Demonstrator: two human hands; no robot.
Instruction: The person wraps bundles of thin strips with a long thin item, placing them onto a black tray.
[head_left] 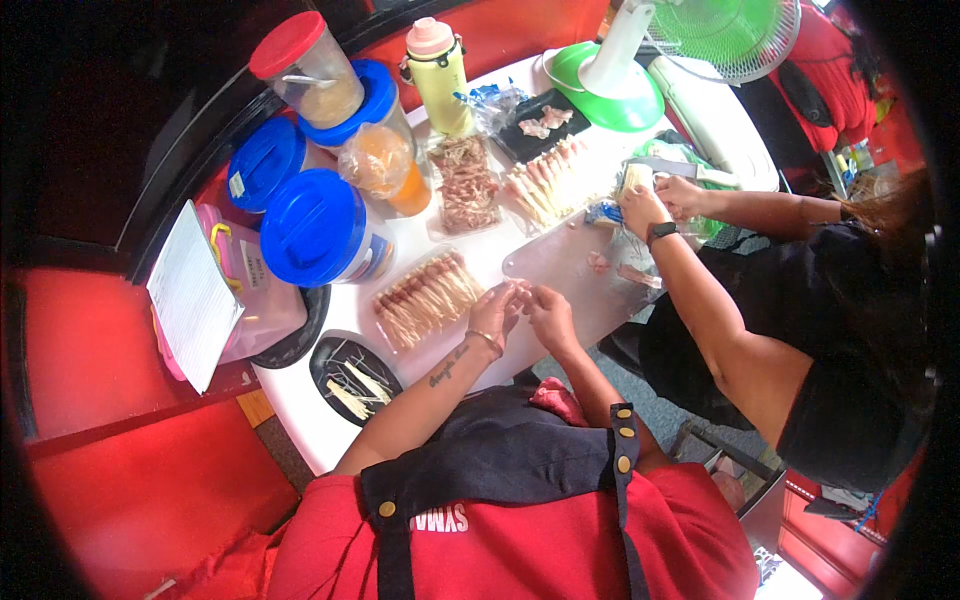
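My left hand (494, 316) and my right hand (545, 316) meet with curled fingers around a small pale pink piece (519, 292), possibly a meat slice, too small to make out surely. Just left of them lies a clear tray of meat-wrapped enoki bundles (425, 298). A black plate (345, 362) with loose enoki strands (368, 382) sits beside my left forearm. Behind my hands are a tray of shredded-looking meat (463, 185), another tray of bundles (545, 185), a black tray with meat pieces (545, 125) and a translucent board (590, 310).
A co-worker's hands (650, 208) hold pale enoki at the right, beside a knife (672, 170). Blue-lidded tubs (310, 222), a red-lidded container (322, 85), an orange cup (410, 190), a yellow bottle (440, 85) and a green fan (610, 90) line the back; a pink bin (270, 305) stands left.
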